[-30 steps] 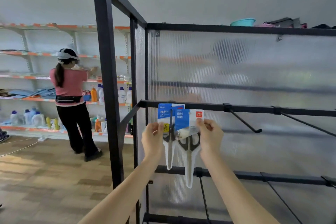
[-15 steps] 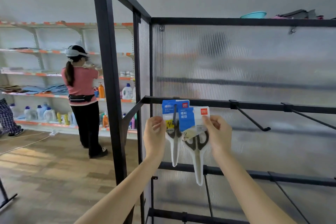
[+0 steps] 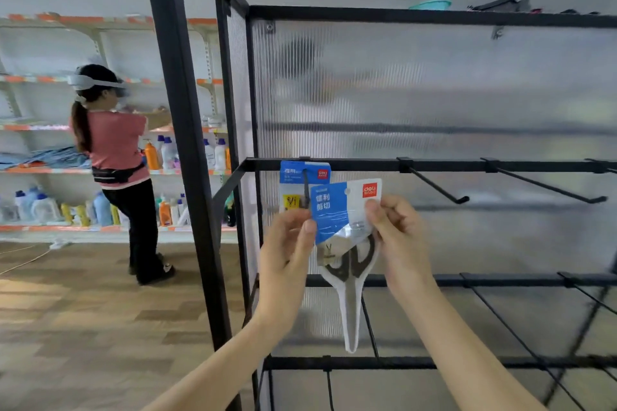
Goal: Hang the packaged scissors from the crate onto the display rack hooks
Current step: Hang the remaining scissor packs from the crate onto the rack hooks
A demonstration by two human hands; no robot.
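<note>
- Packaged scissors: I see the front pack held in both hands in front of the display rack, card slightly tilted, blade tip pointing down.
- Left hand: the thumb and curled fingers pinch the card's left edge; the thumb tip lies on the blue panel's lower left.
- Right hand: the thumb and curled fingers pinch the card's right edge, just above the dark scissor handles.
- Hang hole at the card's top sits between the two hands, above both thumbs; I cannot tell whether it is on a hook.
- Second pack: hangs on the leftmost hook under the upper rail, partly behind the front pack and the left fingers.
- Bare hooks project from the same rail to the right, well apart from the hands.
- Person in a pink top stands at wall shelves with bottles, far left.
</note>
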